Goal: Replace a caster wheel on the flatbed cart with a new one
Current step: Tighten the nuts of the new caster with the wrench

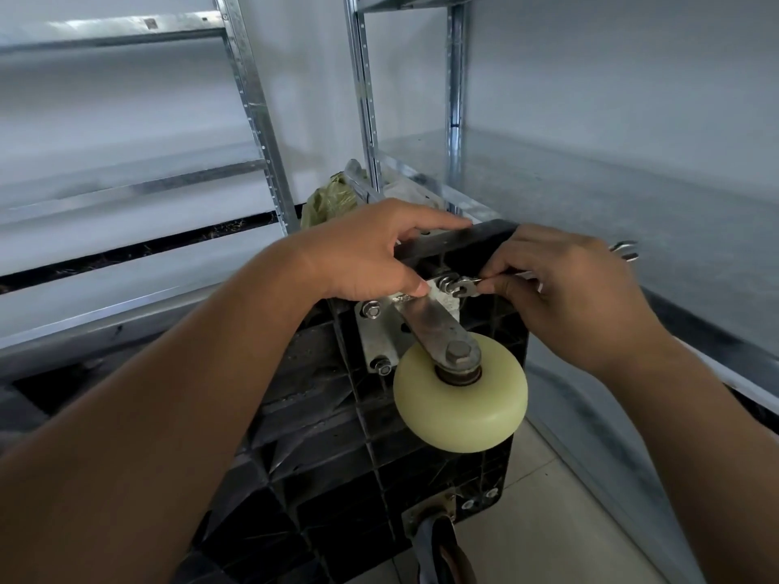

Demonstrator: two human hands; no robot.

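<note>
Gripping the top edge of the upended flatbed cart (337, 478), the left hand (371, 255) steadies it while the right hand (565, 297) pinches a small wrench (466, 286) on a mounting bolt (447, 283). Below both hands sits the cream caster wheel (460, 404), bolted to the cart's underside.

The flatbed cart (320, 478) stands tipped on edge, its black ribbed underside facing the camera, its top edge under the left hand (371, 255). A cream caster wheel (460, 408) hangs just below both hands, held in a metal fork with a hex bolt through its hub. Its mounting plate (381, 335) sits against the cart below the left hand, with bolts at its corners. A wrench (468, 286), pinched by the right hand (565, 297), sits on the upper right bolt. A second, dark caster (442, 545) shows at the cart's lower edge, well below the hands.
</note>
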